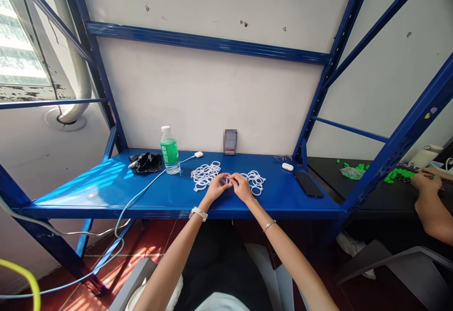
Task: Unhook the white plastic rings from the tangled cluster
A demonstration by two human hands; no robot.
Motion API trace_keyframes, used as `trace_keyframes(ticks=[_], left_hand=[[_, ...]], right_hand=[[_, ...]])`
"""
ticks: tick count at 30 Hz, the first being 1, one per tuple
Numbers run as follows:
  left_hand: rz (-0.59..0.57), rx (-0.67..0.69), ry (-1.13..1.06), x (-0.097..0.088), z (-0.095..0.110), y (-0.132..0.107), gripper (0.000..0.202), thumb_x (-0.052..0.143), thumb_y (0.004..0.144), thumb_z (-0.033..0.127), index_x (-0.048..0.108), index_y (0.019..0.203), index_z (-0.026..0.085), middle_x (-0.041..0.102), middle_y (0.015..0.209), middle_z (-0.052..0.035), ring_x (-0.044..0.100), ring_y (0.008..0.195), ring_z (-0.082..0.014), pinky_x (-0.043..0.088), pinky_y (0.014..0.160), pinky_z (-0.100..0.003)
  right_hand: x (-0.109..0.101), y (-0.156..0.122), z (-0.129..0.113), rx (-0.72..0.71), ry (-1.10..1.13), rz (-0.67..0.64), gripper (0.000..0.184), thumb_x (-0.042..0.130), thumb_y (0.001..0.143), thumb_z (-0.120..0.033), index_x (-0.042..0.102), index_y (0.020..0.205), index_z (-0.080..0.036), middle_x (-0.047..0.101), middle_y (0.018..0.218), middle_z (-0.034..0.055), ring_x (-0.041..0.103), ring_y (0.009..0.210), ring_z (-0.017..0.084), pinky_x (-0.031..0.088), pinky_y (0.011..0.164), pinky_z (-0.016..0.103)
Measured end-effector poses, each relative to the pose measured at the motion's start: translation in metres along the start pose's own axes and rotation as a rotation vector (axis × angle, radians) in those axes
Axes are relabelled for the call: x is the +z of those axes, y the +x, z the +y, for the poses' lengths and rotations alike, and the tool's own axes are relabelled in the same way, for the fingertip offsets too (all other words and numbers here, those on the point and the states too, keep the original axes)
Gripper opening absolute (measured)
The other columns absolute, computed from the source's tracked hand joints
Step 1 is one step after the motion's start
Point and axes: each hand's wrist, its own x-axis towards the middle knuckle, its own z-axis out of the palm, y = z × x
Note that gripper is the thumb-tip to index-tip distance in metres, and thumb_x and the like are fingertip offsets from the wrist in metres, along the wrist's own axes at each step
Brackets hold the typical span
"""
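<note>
My left hand (217,187) and my right hand (241,188) meet above the blue table, fingertips close together. Both are closed in a pinch on a small white ring (229,179), mostly hidden by the fingers. Left of my hands lies a heap of white rings (204,176). A smaller group of white rings (256,182) lies just right of my right hand. The rings look thin and have a small knob or tab each; finer detail is too small to tell.
On the blue table (170,203) stand a water bottle (170,151) and a phone-like screen (230,142). A black plastic bag (145,162), charger cable (139,193), glasses (283,158), white case (287,166) and black phone (307,184) lie around. Another person's hand (426,181) is at right near green pieces (392,175).
</note>
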Motion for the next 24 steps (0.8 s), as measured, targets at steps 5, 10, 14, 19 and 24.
trace_keyframes(ticks=[5, 10, 14, 19, 24], left_hand=[[-0.03, -0.037, 0.006, 0.0, 0.001, 0.0, 0.053, 0.064, 0.075, 0.049, 0.056, 0.118, 0.018, 0.063, 0.099, -0.0078, 0.06, 0.073, -0.016, 0.051, 0.063, -0.028], [-0.021, -0.038, 0.034, 0.001, 0.0, 0.001, 0.05, 0.062, 0.077, 0.049, 0.056, 0.116, 0.018, 0.062, 0.098, -0.0067, 0.06, 0.072, -0.015, 0.051, 0.063, -0.027], [0.008, -0.022, 0.049, 0.001, -0.001, 0.001, 0.046, 0.063, 0.077, 0.046, 0.055, 0.113, 0.019, 0.061, 0.098, -0.0057, 0.06, 0.072, -0.0142, 0.052, 0.063, -0.026], [0.042, -0.015, 0.033, 0.001, -0.002, 0.0, 0.047, 0.064, 0.077, 0.041, 0.053, 0.118, 0.021, 0.059, 0.11, -0.0078, 0.061, 0.073, -0.0134, 0.054, 0.065, -0.027], [0.086, 0.007, 0.072, 0.002, -0.004, 0.0, 0.036, 0.058, 0.08, 0.028, 0.055, 0.115, 0.02, 0.057, 0.11, -0.0087, 0.06, 0.07, -0.0125, 0.054, 0.063, -0.028]], right_hand=[[-0.002, 0.0, -0.001, 0.038, -0.005, 0.004, 0.018, 0.042, 0.093, -0.023, 0.06, 0.09, -0.021, 0.064, 0.084, 0.0043, 0.06, 0.079, 0.018, 0.047, 0.071, 0.029], [-0.002, 0.001, 0.0, 0.06, 0.009, 0.013, 0.016, 0.044, 0.092, -0.025, 0.059, 0.096, -0.021, 0.065, 0.088, 0.0048, 0.061, 0.074, 0.018, 0.049, 0.067, 0.028], [-0.001, 0.0, 0.002, 0.052, -0.004, 0.024, 0.015, 0.046, 0.09, -0.025, 0.059, 0.096, -0.02, 0.064, 0.087, 0.0053, 0.061, 0.075, 0.018, 0.05, 0.067, 0.028], [-0.001, 0.001, 0.004, 0.068, -0.046, 0.047, 0.014, 0.044, 0.09, -0.023, 0.057, 0.091, -0.02, 0.063, 0.085, 0.0048, 0.06, 0.076, 0.018, 0.049, 0.068, 0.028], [-0.004, 0.0, 0.01, 0.175, -0.148, 0.122, 0.014, 0.043, 0.087, -0.022, 0.056, 0.088, -0.02, 0.063, 0.085, 0.0056, 0.059, 0.077, 0.019, 0.047, 0.069, 0.03]])
